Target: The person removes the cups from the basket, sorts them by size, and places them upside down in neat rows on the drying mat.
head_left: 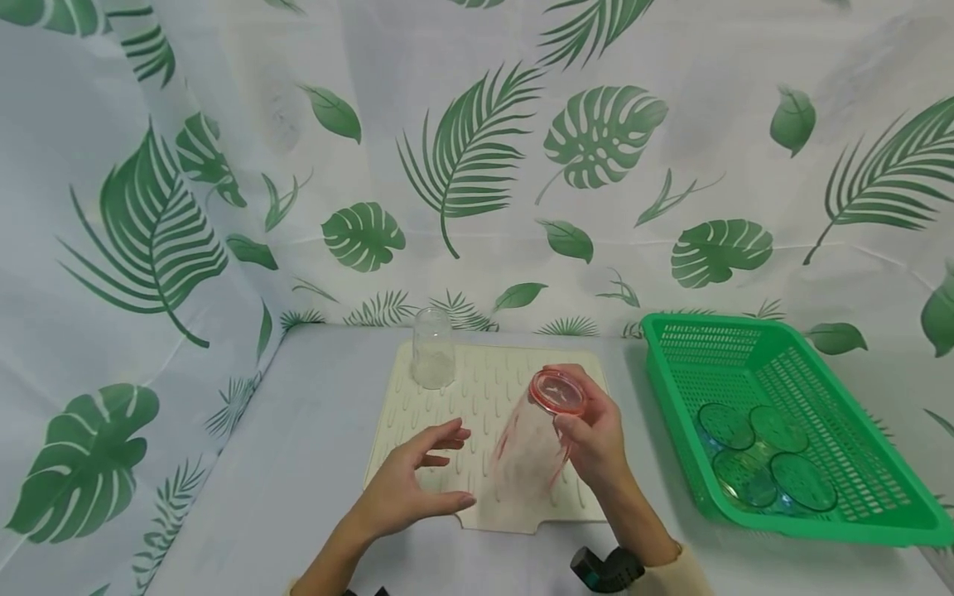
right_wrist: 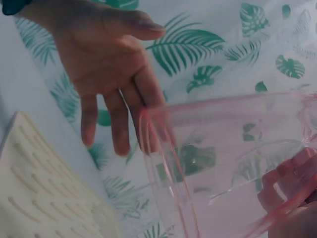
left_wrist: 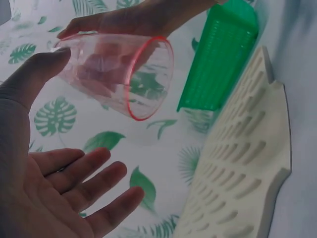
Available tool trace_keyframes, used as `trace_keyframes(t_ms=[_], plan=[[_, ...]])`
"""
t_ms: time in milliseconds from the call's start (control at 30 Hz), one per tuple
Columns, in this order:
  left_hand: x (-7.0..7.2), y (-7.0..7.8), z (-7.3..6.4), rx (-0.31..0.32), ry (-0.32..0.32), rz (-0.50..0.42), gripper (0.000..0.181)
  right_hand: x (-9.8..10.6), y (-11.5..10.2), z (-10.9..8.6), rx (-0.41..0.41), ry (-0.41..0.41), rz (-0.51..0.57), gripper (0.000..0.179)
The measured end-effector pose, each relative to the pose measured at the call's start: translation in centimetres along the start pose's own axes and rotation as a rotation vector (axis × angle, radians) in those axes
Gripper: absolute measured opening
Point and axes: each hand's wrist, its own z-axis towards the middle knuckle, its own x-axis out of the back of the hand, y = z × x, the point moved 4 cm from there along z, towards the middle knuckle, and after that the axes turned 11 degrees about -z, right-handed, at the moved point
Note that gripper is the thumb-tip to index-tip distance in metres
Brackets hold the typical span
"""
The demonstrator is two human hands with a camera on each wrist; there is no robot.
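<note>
My right hand (head_left: 599, 426) grips a pink-tinted clear drinking glass (head_left: 538, 434) near its thick red-edged base. The base is uppermost and the glass leans, its wide mouth angled down over a cream ribbed drying mat (head_left: 477, 484). In the left wrist view, the glass (left_wrist: 109, 69) shows its red rim toward the mat. My left hand (head_left: 406, 487) is to the left of the glass, fingers spread and thumb apart, holding nothing. The right wrist view shows its palm (right_wrist: 106, 62) beyond the glass's mouth. A colourless glass (head_left: 434, 360) stands on the mat's back left part.
To the right sits a green plastic basket (head_left: 674, 439) with perforated walls. Several glasses (head_left: 775, 428) stand inside it, at its near left part. A leaf-printed sheet (head_left: 477, 190) hangs behind and at the left of the pale table (head_left: 298, 447).
</note>
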Motion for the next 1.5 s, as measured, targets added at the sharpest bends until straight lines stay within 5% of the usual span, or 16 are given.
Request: trace_keyframes(t_ms=[300,533,800,1100,1500], plan=[[2.2,-1.5,-1.7,0.157,0.196,0.216,0.083,1.0,1.2,0.8,0.04,-0.002,-0.125,0.049],[4.2,-3.5,-3.3,0.232,0.255,0.383,0.095,1.4,1.9,2.1,-0.009,-0.001,-0.207,0.056],[5.3,-6.6,-4.3,0.348,0.246,0.417,0.106,2.0,3.8,4.0,-0.106,0.029,-0.409,0.059],[5.1,-8.6,-4.9,0.364,0.227,0.569,0.112,1.1,4.4,5.0,-0.194,0.093,-0.609,0.063],[5.5,-9.6,-5.3,0.339,0.24,0.664,0.108,0.6,7.3,6.6,-0.271,0.142,-0.605,0.064]])
